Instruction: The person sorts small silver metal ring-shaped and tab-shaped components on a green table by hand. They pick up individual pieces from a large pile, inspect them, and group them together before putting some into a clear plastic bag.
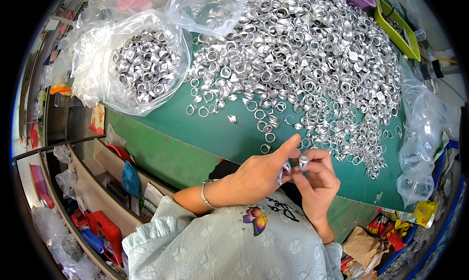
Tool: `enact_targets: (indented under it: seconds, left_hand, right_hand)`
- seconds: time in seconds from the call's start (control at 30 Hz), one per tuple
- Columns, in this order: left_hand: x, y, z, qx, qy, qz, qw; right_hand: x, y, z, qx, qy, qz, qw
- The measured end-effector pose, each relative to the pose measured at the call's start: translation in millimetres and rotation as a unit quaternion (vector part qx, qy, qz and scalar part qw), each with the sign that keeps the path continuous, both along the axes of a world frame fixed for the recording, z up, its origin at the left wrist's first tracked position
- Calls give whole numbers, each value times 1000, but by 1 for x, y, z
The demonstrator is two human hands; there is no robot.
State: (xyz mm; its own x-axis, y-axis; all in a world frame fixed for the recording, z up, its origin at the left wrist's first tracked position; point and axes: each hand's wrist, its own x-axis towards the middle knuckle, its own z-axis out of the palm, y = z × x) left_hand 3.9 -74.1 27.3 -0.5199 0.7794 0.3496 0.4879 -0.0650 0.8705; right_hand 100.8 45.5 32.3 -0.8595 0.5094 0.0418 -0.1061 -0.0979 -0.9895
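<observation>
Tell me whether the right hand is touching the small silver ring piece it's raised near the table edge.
Touching. The head view shows the right hand pinching the silver ring piece between its fingertips, no gap visible.

Small silver metal ring point(303, 162) pinched upright above the green table's edge

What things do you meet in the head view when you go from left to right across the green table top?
Open clear bag of metal rings → loose heap of metal rings → crumpled empty clear bags at the table's right edge.
</observation>
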Motion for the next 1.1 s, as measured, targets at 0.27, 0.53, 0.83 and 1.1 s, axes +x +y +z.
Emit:
enact_targets:
  seconds: [0.27,0.53,0.83,1.1]
  left_hand:
    - [-3,0,2,13,-2,-22,1000]
    - [-5,1,8,5,-44,-34,998]
    - [-6,2,9,4,-55,-39,998]
    - [-6,2,12,-19,-105,-46,993]
  right_hand:
    - [-2,-2,-2,61,39,21,997]
    - [-1,-2,0,107,42,28,993]
    - [-1,-1,0,107,43,32,993]
    - [-1,-1,0,100,47,32,993]
